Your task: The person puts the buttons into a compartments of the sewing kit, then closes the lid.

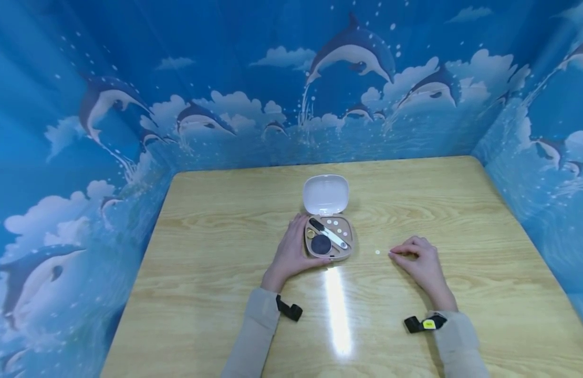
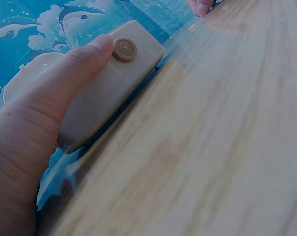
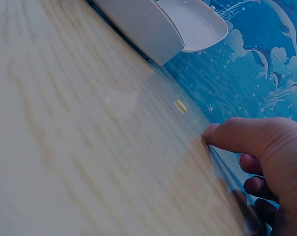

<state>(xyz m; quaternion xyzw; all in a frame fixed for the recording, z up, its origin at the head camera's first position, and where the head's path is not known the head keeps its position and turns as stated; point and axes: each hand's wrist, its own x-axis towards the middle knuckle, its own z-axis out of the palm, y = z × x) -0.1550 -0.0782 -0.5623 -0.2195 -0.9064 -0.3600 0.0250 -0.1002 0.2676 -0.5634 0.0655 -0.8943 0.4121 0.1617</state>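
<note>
A beige sewing-kit case (image 1: 352, 239) sits on the table with its white lid (image 1: 326, 194) raised. My left hand (image 1: 291, 247) grips it, fingers along the left side and thumb on the front wall beside a round brown catch (image 2: 125, 49). Inside lie a black-and-white tool (image 1: 335, 237), a dark round piece (image 1: 321, 244), a small gold round piece (image 1: 311, 233) and several white buttons (image 1: 339, 231). One loose button (image 1: 377, 252) lies right of the case. Just right of it, my right hand (image 1: 421, 262) brings thumb and forefinger together at the tabletop; I cannot tell whether they pinch anything.
The wood-grain table (image 1: 216, 283) has a glossy top with a bright light reflection in front of the case. Blue dolphin-print curtains (image 1: 253, 79) surround its back and sides. Each wrist carries a small black camera mount (image 1: 289, 310).
</note>
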